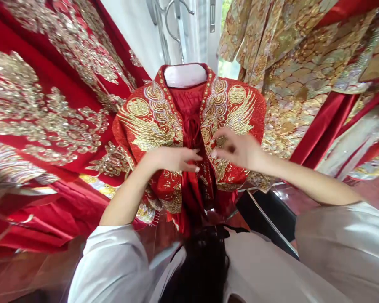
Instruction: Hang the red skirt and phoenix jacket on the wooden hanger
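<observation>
A red jacket [151,126] with heavy gold embroidery hangs on a hanger [177,29] straight ahead of me, its front open down the middle. My left hand [173,159] rests against the left front edge, fingers pinched together on the red fabric. My right hand [236,149] is at the right front edge, fingers curled on the embroidered cloth. The fingertips of both hands almost meet at the jacket's centre opening, below a red tie knot [194,126].
Large red garments with gold embroidery [44,105] hang at the left. Gold-patterned robes with red lining [303,63] hang at the right. A window frame [211,17] stands behind the hanger. A dark ledge [265,210] runs below the jacket at right.
</observation>
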`<state>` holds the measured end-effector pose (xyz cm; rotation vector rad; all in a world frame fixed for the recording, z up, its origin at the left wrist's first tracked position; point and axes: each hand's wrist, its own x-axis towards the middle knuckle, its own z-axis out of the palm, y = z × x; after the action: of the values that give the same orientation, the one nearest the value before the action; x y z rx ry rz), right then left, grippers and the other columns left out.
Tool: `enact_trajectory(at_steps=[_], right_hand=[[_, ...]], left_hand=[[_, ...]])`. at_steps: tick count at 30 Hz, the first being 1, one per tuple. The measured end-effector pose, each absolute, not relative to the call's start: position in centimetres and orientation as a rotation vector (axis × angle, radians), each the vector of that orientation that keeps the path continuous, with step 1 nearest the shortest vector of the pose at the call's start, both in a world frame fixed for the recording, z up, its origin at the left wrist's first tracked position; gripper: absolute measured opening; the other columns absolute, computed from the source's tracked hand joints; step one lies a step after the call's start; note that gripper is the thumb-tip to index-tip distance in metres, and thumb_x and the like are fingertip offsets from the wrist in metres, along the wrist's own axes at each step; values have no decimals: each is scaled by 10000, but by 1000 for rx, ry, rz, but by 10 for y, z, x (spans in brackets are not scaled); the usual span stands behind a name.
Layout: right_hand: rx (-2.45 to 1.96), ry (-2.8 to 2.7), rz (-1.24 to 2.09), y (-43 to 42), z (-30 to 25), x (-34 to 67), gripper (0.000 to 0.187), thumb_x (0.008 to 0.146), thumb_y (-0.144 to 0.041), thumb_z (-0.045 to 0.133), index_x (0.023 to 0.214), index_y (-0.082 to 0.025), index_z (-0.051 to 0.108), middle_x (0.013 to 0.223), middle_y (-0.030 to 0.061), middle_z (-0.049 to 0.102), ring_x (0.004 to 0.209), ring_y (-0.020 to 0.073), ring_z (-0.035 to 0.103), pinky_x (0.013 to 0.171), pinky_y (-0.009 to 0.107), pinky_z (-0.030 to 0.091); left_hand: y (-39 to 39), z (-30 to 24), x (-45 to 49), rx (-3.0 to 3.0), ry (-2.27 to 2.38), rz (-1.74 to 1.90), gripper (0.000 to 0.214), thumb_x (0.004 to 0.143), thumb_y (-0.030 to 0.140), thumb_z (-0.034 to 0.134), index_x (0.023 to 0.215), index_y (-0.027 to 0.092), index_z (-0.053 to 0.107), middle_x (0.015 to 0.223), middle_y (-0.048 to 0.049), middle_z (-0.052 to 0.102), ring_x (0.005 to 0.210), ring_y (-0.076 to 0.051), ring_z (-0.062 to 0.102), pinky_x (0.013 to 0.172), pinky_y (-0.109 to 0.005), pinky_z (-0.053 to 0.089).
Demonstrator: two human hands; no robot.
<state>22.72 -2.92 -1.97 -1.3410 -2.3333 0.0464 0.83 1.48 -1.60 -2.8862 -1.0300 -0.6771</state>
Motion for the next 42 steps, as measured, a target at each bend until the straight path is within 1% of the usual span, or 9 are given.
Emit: enact_trajectory(at_steps=[5, 8, 12, 18, 23, 26, 32, 37, 42], right_hand=[[-1036, -2016, -269, 41, 60, 240, 235, 837, -315, 558, 1019, -174, 607, 920, 53, 618, 880, 172, 553, 821, 287, 390], [-1021, -2200, -43, 75, 76, 233, 119, 870, -294, 537, 842, -186, 581, 829, 15, 583, 797, 128, 478, 799, 240, 384], [-1097, -2058, -72, 84, 76, 218, 371, 935, -224, 438, 587, -170, 321, 604, -20, 304, 644, 83, 277, 718, 181, 336], [-1091, -1991, 1, 76, 89, 224, 408, 932, -275, 428, 555, -200, 290, 613, -9, 265, 623, 98, 272, 712, 222, 380], [-1128, -2265, 637, 89, 80, 290, 55, 771, -241, 628, 787, -191, 614, 822, -9, 605, 781, 96, 557, 747, 259, 451], [-1328, -2065, 847, 88, 61, 313, 166, 811, -183, 526, 920, -134, 641, 919, 10, 647, 780, 50, 602, 734, 244, 450], [-1392, -1790, -68, 57, 20, 286, 401, 831, -316, 606, 1137, -56, 601, 1094, 133, 613, 987, 162, 564, 912, 381, 432], [-1413, -1424, -569, 26, -55, 223, 581, 927, -417, 429, 1405, -99, 345, 1445, 191, 274, 1369, 318, 230, 1074, 549, 229], [-1368, -1520, -532, 18, -149, 176, 632, 864, -442, 470, 1389, -112, 348, 1471, 198, 211, 1397, 362, 126, 1067, 629, 166]], left_hand=[[31, 66, -37, -2621, -1243, -914, 573, 836, 574, 360, 1361, 346, 379, 1205, 43, 588, 1305, -317, 192, 1125, -469, 90], [52, 84, -36, -2550, -1426, -907, 464, 846, 548, 367, 1136, 255, 579, 1071, 34, 631, 1057, -293, 405, 1003, -453, 298], [67, 82, -29, -2545, -1476, -999, 398, 867, 475, 363, 777, 190, 627, 831, 23, 616, 791, -184, 409, 837, -416, 390], [65, 87, -37, -2643, -1486, -1241, 421, 872, 541, 412, 882, 214, 678, 906, 56, 671, 971, -269, 455, 927, -479, 369], [76, 72, -88, -3221, -1586, -890, 455, 784, 555, 576, 1180, 335, 610, 1076, 77, 681, 994, -268, 523, 926, -513, 374], [77, 55, -104, -3155, -1854, -908, 515, 734, 624, 585, 1135, 307, 639, 1043, 43, 697, 974, -269, 536, 892, -481, 402], [62, 30, -66, -2086, -1992, -1120, 798, 721, 693, 598, 1101, -9, 567, 1078, -133, 611, 1101, -366, 518, 962, -639, 329], [30, -37, -17, -1740, -1689, -1387, 733, 858, 562, 516, 1379, 83, 327, 1451, -152, 320, 1388, -320, 210, 1152, -538, 103], [9, -147, 23, -1923, -1769, -1212, 662, 776, 428, 633, 1328, 123, 432, 1461, -215, 285, 1402, -371, 149, 1128, -580, 94]])
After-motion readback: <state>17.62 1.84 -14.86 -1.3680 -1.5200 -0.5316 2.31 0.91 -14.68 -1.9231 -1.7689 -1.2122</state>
